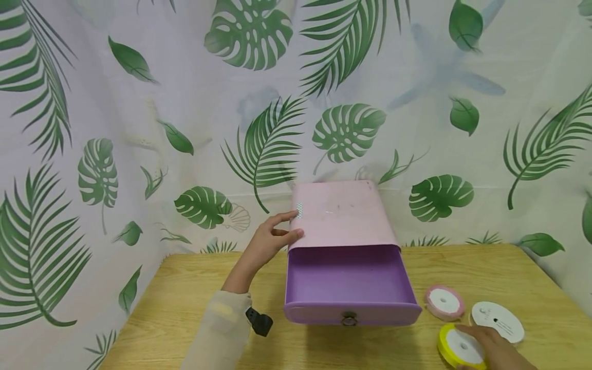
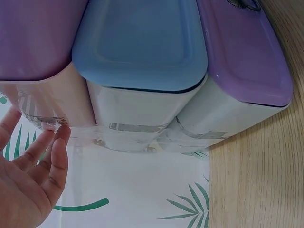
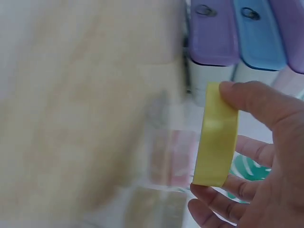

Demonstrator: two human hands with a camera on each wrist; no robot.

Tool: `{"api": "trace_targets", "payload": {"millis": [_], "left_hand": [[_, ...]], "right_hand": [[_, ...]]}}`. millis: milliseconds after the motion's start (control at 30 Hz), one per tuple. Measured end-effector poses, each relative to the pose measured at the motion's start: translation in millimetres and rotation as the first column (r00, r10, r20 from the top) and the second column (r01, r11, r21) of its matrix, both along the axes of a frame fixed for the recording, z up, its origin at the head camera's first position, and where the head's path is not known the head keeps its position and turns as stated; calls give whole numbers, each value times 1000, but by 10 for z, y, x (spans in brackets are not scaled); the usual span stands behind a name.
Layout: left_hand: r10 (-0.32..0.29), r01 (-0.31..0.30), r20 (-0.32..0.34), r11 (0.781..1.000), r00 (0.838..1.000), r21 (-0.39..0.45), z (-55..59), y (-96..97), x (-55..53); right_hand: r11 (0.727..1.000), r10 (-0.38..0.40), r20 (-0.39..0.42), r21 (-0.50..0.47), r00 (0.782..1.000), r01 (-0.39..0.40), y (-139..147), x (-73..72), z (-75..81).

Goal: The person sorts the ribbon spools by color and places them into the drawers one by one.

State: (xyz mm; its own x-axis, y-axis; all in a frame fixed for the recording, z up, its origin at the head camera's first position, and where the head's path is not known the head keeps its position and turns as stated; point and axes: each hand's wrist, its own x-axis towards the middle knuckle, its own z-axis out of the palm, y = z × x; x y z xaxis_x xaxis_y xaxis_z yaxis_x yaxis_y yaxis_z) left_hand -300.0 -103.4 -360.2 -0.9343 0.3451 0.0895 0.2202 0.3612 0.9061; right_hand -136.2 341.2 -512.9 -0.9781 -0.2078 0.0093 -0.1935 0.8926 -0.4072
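My left hand (image 1: 270,237) rests against the left side of a pink drawer cabinet (image 1: 344,216), thumb near its front edge and fingers extended along the side. The top purple drawer (image 1: 319,314) is pulled out, its inside bare and a ring pull at the front. In the left wrist view the fingertips touch the cabinet wall. At the lower right, my right hand (image 1: 501,352) grips a roll of yellow ribbon (image 1: 446,345). The right wrist view shows the yellow ribbon's edge (image 3: 217,137) held between thumb and fingers.
Beside the yellow roll lie a pink ribbon roll (image 1: 455,313) and a white spool (image 1: 504,324) on the wooden table (image 1: 185,298). Under the top drawer are a blue drawer (image 2: 142,42) and another purple drawer (image 2: 251,52), both shut. A leaf-patterned cloth (image 1: 351,61) hangs behind.
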Motion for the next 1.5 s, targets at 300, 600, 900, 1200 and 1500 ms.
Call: {"api": "trace_targets", "payload": {"millis": [300, 600, 900, 1200, 1500], "left_hand": [[14, -14, 21, 1000, 1000, -6, 43, 21, 37], [-18, 17, 12, 1000, 1000, 16, 45, 14, 40], [-6, 6, -9, 1000, 1000, 16, -1, 8, 13], [-8, 8, -6, 1000, 1000, 16, 13, 6, 16], [-1, 0, 25, 1000, 1000, 17, 2, 14, 12]], "right_hand": [[998, -62, -210, -10, 976, 61, -74, 73, 556], [993, -31, -496, -117, 868, -32, -201, 128, 1067], [982, 48, -592, -121, 804, -147, -458, 60, 1515], [973, 99, -544, -121, 833, -194, -825, -37, 1768], [958, 221, -556, -29, 801, -284, -1224, -236, 1888]]}}
